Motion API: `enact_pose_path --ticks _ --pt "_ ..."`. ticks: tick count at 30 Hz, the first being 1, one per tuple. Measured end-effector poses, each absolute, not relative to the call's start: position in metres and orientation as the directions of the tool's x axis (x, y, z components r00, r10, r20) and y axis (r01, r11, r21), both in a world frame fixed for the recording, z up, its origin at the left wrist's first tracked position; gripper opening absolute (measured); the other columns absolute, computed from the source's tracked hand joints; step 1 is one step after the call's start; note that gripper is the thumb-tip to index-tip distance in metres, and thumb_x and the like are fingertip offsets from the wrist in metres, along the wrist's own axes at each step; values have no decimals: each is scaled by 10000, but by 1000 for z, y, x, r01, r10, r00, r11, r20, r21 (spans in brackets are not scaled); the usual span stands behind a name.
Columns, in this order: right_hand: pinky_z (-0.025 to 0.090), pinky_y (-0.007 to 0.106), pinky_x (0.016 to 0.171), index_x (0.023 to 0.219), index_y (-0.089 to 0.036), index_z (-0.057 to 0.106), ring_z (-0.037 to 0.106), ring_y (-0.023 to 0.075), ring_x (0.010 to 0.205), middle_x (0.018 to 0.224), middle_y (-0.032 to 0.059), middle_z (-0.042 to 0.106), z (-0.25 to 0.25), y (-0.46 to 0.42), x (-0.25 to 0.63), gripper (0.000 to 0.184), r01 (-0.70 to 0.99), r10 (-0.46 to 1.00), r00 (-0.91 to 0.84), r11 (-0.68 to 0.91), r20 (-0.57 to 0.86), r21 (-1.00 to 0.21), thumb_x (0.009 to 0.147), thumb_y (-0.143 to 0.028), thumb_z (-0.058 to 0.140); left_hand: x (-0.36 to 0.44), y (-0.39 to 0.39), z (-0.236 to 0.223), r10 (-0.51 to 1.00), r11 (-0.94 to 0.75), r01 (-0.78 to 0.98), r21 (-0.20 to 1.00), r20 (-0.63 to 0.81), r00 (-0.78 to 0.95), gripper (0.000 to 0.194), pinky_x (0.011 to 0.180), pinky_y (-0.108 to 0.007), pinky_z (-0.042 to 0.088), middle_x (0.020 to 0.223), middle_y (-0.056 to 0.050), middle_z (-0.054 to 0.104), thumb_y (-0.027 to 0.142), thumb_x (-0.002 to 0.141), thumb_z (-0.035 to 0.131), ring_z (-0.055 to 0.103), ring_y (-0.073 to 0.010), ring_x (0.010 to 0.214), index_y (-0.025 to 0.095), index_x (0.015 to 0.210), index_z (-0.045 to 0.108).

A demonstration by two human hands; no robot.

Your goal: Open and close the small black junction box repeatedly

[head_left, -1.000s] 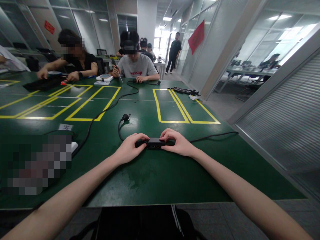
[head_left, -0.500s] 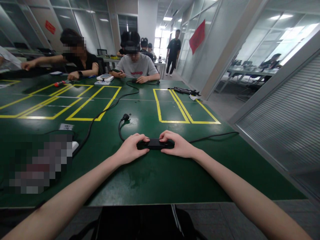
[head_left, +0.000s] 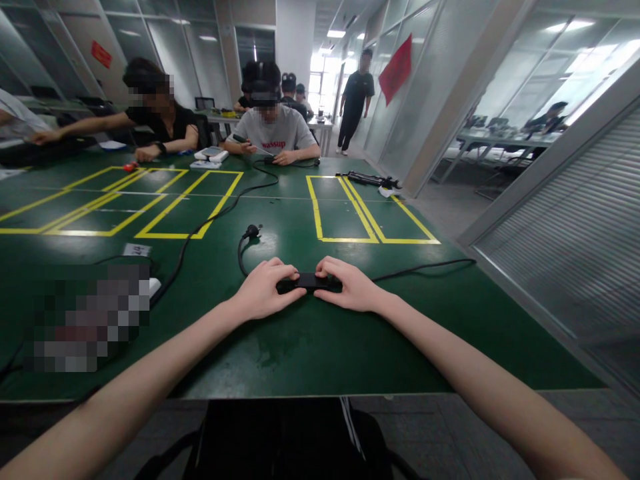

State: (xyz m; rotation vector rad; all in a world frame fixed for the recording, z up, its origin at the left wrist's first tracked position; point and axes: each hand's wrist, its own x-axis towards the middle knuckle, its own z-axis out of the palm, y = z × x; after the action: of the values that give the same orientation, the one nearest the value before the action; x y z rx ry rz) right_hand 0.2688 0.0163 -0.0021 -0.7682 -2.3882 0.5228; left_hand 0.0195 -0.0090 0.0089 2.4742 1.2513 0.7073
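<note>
A black power adapter [head_left: 309,281] lies on the green table [head_left: 300,353] in front of me, its long side running left to right. My left hand [head_left: 265,288] grips its left end, thumb on the near side and fingers on the far side. Its right end is pinched the same way by my right hand [head_left: 347,285]. The fingers cover both ends. Behind my left hand a short black cord rises to a power plug [head_left: 251,232] on the table. A thinner black cable [head_left: 425,268] runs out to the right from behind my right hand.
Yellow tape outlines [head_left: 345,240] mark the table. A long black cable [head_left: 183,250] crosses at left, near a blurred-out object [head_left: 95,320] and a number label [head_left: 137,250]. A folded black stand [head_left: 370,180] lies far right. People sit opposite; one person [head_left: 356,100] walks behind.
Both hands have moved slightly closer together along the adapter, and my right thumb reaches further in. In the background the walking person has come nearer. The view has shifted a little.
</note>
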Motion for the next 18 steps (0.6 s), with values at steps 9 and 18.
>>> enact_pose_path --ticks 9,18 --pt "517 366 824 740 -224 638 668 216 858 890 52 700 2 24 268 231 315 692 -612 658 384 -683 946 -330 632 47 17 24 821 -567 793 223 232 521 269 755 -347 462 723 -68 664 326 930 610 655 -264 787 208 691 638" --pt "486 336 796 737 -207 630 639 198 811 814 26 682 -4 23 265 192 314 756 -530 596 384 -739 887 -313 687 81 47 34 831 -554 827 97 5 556 190 705 -298 450 855 -71 749 272 978 521 718 -261 865 214 887 677"
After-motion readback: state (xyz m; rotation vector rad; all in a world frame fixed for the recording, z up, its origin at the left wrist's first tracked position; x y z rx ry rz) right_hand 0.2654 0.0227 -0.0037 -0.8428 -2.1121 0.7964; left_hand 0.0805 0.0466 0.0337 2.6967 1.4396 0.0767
